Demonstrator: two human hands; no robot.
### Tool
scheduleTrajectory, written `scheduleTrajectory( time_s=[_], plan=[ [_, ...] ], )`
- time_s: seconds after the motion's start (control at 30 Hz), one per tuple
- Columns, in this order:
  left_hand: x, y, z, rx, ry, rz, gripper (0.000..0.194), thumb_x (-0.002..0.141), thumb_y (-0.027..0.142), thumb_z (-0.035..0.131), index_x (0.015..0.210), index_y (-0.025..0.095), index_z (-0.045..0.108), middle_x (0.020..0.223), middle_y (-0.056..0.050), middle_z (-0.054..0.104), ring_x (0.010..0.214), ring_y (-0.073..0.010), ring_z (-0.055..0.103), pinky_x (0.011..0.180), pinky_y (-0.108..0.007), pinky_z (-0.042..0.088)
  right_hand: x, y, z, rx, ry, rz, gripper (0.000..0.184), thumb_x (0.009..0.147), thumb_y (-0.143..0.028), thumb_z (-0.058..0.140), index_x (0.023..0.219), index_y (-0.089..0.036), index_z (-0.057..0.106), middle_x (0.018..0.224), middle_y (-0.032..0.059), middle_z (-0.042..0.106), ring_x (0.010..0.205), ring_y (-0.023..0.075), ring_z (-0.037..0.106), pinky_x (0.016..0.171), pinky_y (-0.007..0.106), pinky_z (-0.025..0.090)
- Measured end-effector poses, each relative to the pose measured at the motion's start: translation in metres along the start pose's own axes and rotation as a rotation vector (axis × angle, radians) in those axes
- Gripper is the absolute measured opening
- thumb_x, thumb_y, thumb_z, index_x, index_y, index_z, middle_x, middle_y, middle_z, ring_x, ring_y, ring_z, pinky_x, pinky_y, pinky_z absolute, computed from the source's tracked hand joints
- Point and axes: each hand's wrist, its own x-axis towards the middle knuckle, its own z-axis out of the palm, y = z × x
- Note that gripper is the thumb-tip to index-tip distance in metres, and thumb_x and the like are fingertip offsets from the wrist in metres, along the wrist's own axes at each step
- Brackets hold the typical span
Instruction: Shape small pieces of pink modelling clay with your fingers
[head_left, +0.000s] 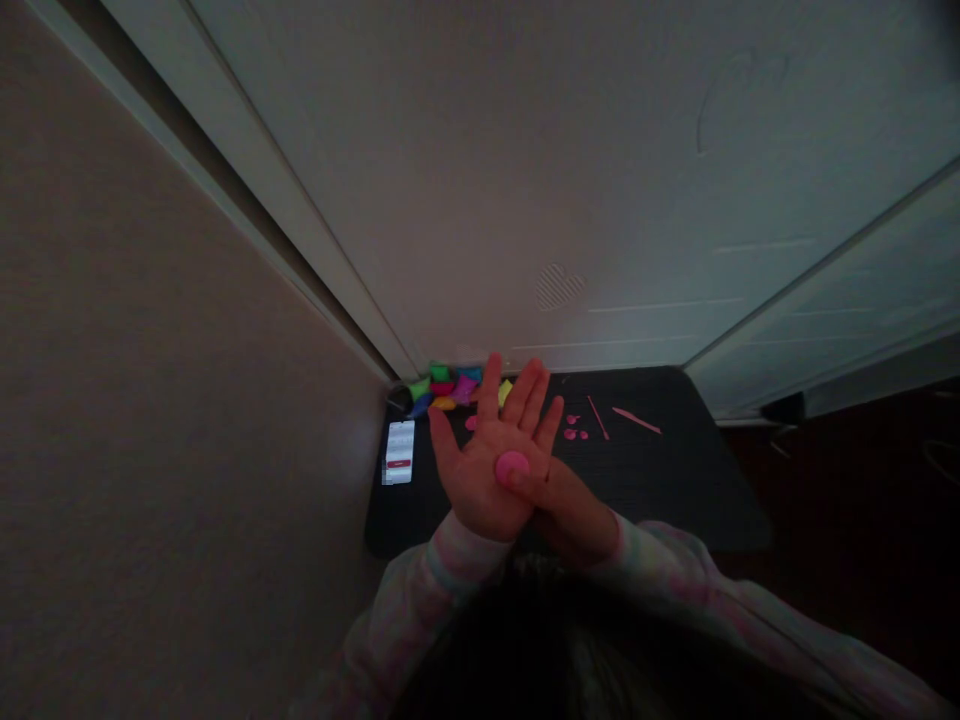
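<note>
Two bare hands close together over a dark table (675, 470), in weak light. Left hand (484, 470) turned with its palm toward the camera, fingers pointing away from the body and well spread: thumb far out to the left, index finger straight and alone, middle and ring fingers nearly touching, little finger a bit apart at the right. On this palm, toward the side of the little finger, a flat pink disc (510, 462), not enclosed by any left finger. Right hand (577, 505) placed partly behind the left one, its thumb crossing over the edge of the left palm, with the tip laid on the lower right part of the disc. Other right fingers hidden behind the left hand; for this reason, cannot tell the full state of the right grip, only the contact of the thumb. Both forearms extended from below, one from each side, in pale patterned sleeves (660, 555). Beyond the left fingers, along the far edge of the table, packets of several colours (465, 388). Near the left edge, a lit phone (400, 450). To the right of the hands, three small pink pieces (570, 434), then a thin pink stick (598, 418) and a flat pink tool (637, 420), both lying slanted.
</note>
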Motion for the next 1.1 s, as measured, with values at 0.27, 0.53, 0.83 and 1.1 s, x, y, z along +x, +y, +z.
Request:
scheduleTrajectory(
  time_s=[0.27, 0.53, 0.83, 1.1],
  plan=[
    [-0.004, -0.003, 0.0, 0.091, -0.056, 0.065, 0.074, 0.074, 0.072, 0.007, 0.13, 0.032, 0.035, 0.128, -0.002, 0.05, 0.128, -0.0199, 0.035, 0.103, -0.039, 0.026, 0.002, 0.0, -0.003, -0.062, -0.001, 0.048, 0.044, 0.063, -0.028, 0.071, 0.105, -0.02, 0.059, 0.117, 0.0066, 0.059, 0.113, 0.0238, 0.051, 0.099, 0.042, 0.037],
    [0.0, -0.003, -0.013, 0.242, -0.143, 0.066, 0.071, 0.075, 0.07, 0.005, 0.132, 0.035, 0.028, 0.129, -0.001, 0.05, 0.128, -0.019, 0.034, 0.104, -0.04, 0.029, 0.0, -0.006, -0.001, 0.06, 0.044, 0.036, 0.035, 0.069, -0.032, 0.068, 0.101, -0.019, 0.062, 0.12, 0.0069, 0.059, 0.115, 0.0205, 0.051, 0.101, 0.037, 0.037],
    [0.0, -0.003, -0.015, 0.358, -0.204, 0.088, 0.073, 0.074, 0.07, -0.002, 0.131, 0.035, 0.03, 0.131, -0.001, 0.048, 0.127, -0.0213, 0.037, 0.1, -0.044, 0.035, 0.003, -0.003, -0.004, -0.039, 0.136, 0.019, 0.037, 0.067, -0.03, 0.071, 0.101, -0.018, 0.062, 0.114, 0.0081, 0.063, 0.109, 0.0226, 0.055, 0.101, 0.04, 0.036],
    [0.004, 0.0, -0.02, 0.299, -0.071, 0.157, 0.07, 0.077, 0.069, 0.007, 0.129, 0.032, 0.036, 0.127, -0.002, 0.052, 0.127, -0.0189, 0.036, 0.104, -0.039, 0.03, 0.005, -0.003, -0.026, -0.307, 0.229, -0.219, 0.041, 0.077, -0.053, 0.051, 0.108, -0.026, 0.053, 0.112, 0.007, 0.057, 0.102, 0.0218, 0.055, 0.079, 0.039, 0.049]
  ],
)
